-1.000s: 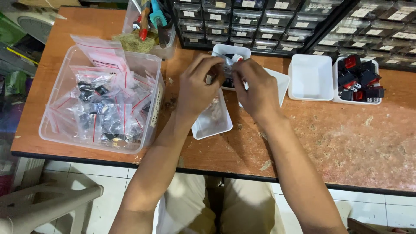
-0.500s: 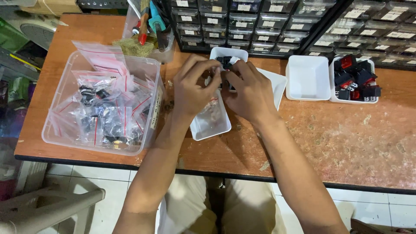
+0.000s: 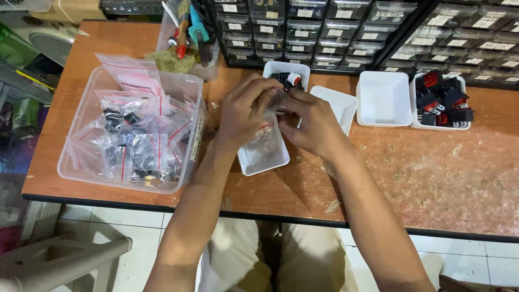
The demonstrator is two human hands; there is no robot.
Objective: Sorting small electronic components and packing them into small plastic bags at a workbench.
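Just one view here, taken from up at head height and pointed steeply down at the wooden table (image 3: 443,178). The near edge, the lap and floor tiles are caught at the bottom, the drawer cabinets (image 3: 346,27) at the top. Both forearms are seen close up, mid-frame

Bright even light, soft shadows, sharp

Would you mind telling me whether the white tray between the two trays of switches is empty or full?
Empty: the white tray shows only its bare white floor, nothing inside.
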